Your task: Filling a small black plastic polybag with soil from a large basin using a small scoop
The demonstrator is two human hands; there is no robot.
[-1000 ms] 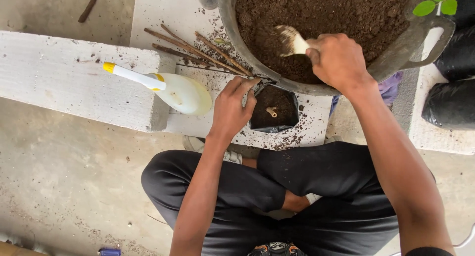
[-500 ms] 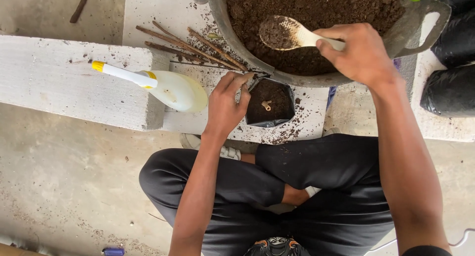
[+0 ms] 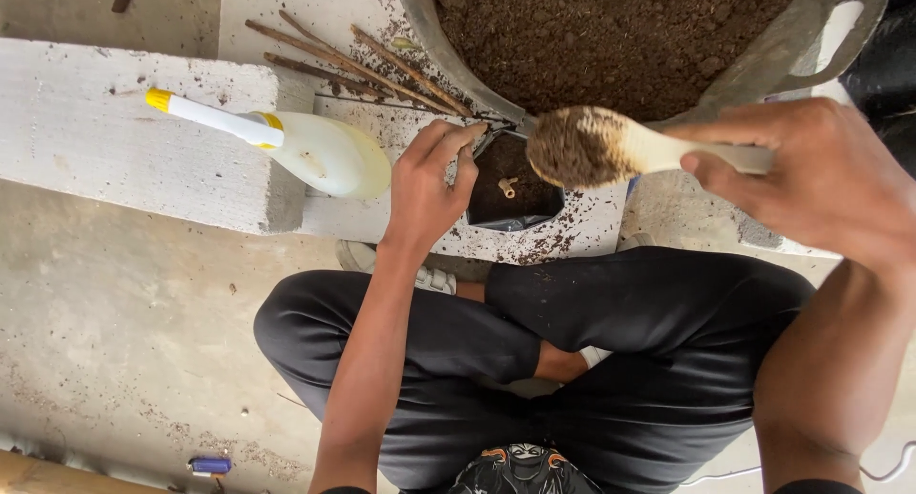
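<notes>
My right hand (image 3: 821, 179) grips the handle of a pale wooden spoon (image 3: 611, 148) heaped with brown soil, held above a small black grow bag (image 3: 510, 198). The bag holds dark soil and a short cut stem (image 3: 507, 186) sticking up. My left hand (image 3: 429, 184) pinches the bag's left rim, holding it open. Behind the bag stands a big grey tub (image 3: 448, 55) full of brown soil (image 3: 611, 36).
A plastic bottle (image 3: 315, 150) with a white and yellow nozzle lies on a white concrete block (image 3: 114, 131). Several brown stick cuttings (image 3: 353, 64) lie by the tub. Spilled soil dots the slab. My crossed legs in black trousers (image 3: 572, 360) sit below. Black bags stand at far right.
My right hand scooped soil from the tub and brought the loaded spoon back and down over the grow bag. My left hand kept its hold on the bag's rim.
</notes>
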